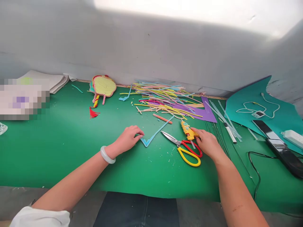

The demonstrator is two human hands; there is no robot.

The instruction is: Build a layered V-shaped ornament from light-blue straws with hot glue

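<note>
The table [78, 157] ends at the front just short of the person's lap; its rear edge meets the wall [142, 47]. The widest open room lies left and in front of the left hand [127, 138]; a second stretch runs between the scissors [180, 144] and the front edge. Right of the right hand [205, 141], room is tight, with wires [219, 137] close by. The blue strip [147, 142], bent into a V, lies mid-table, its point toward the front edge. The left hand's fingers are bent down at its shorter arm; whether they pinch or merely press, I cannot tell. The right hand grips the glue gun [187, 130] by its handle, beside the red scissor loop. Count: one glue gun, one pair of scissors, one V, one fan [104, 86] with one red tassel [94, 113], one bangle [107, 154]. The heaped strips [163, 93] overlap too much to count.
</note>
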